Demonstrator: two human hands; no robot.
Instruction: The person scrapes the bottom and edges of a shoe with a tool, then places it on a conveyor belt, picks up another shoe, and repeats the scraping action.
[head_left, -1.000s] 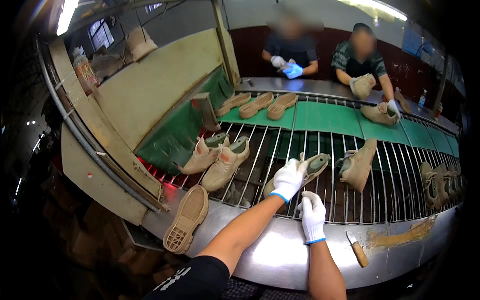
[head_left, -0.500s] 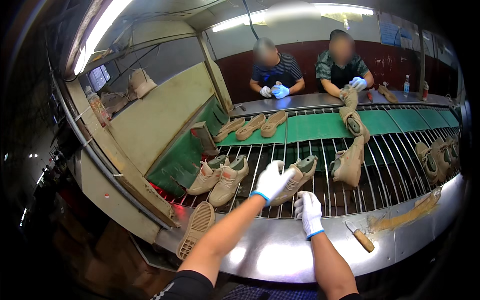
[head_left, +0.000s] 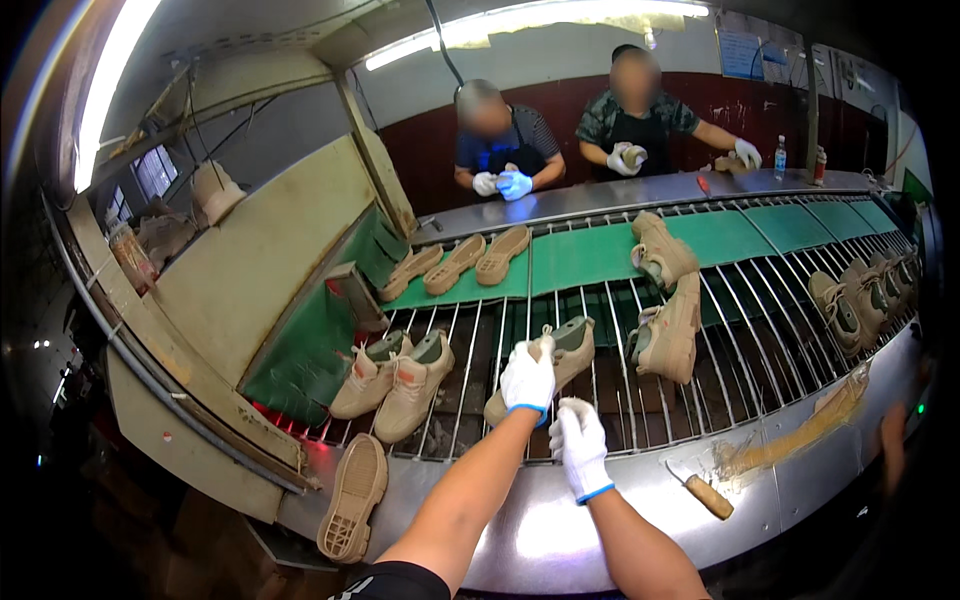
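Note:
A tan lace-up shoe (head_left: 570,362) lies on the metal rack bars in front of me, a grey-green form showing in its opening. My left hand (head_left: 528,380), in a white knit glove, is closed on the shoe's upper around the laces and tongue and hides much of it. Just right of the shoe, near the rack's front edge, is my right hand (head_left: 580,450), also gloved. Its fingers are curled together, and whatever they may hold is hidden. Two more tan shoes, the nearer one (head_left: 415,388) beside its mate, stand on the bars to the left.
A loose tan sole (head_left: 354,498) rests on the metal ledge (head_left: 520,520) at left; a wooden-handled knife (head_left: 706,494) lies at right. Several soles (head_left: 456,264) line the green belt (head_left: 590,262). More shoes (head_left: 668,335) occupy the rack. Two co-workers sit opposite.
My left hand has come down from above the shoe and closed on it; the shoe's toe has swung left. My right hand's fingers have curled more. Opposite, the right co-worker's hands have moved apart.

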